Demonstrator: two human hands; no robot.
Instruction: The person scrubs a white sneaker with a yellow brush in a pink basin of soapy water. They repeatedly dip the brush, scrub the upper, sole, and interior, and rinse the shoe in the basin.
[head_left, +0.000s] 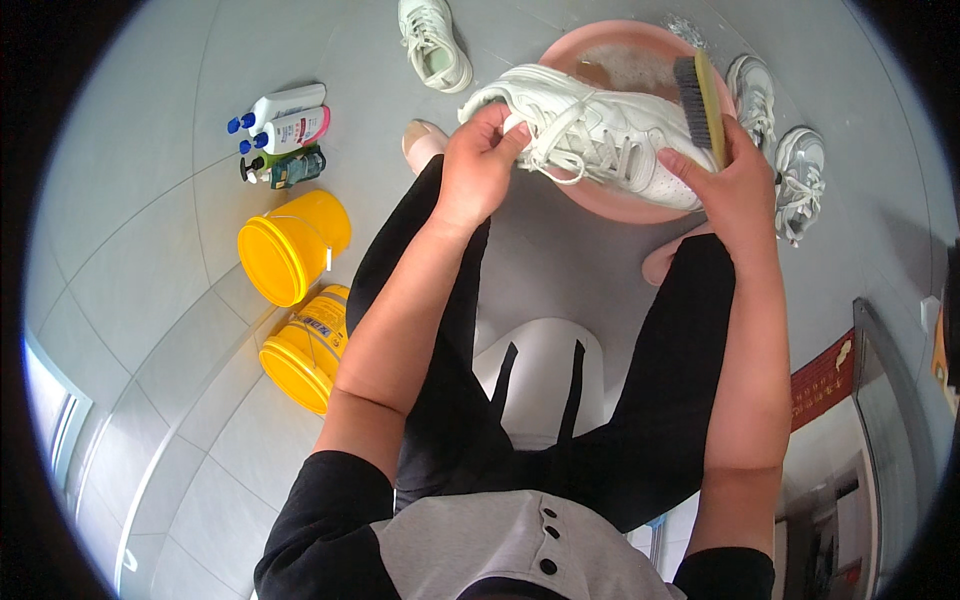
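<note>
A white lace-up sneaker is held sideways above a pink plastic basin of cloudy, sudsy water. My left hand grips the shoe at its heel and collar, with the thumb by the tongue. At the toe end, my right hand pinches the shoe with the thumb on top. That same hand also holds a scrub brush with a yellowish back and dark bristles, upright against the toe. The laces hang loosely tied over the shoe's side.
Another white sneaker stands left of the basin, and a pair of grey-white sneakers stands at its right. Several pump bottles lie at the left, above two yellow lidded buckets. A white stool shows between my legs.
</note>
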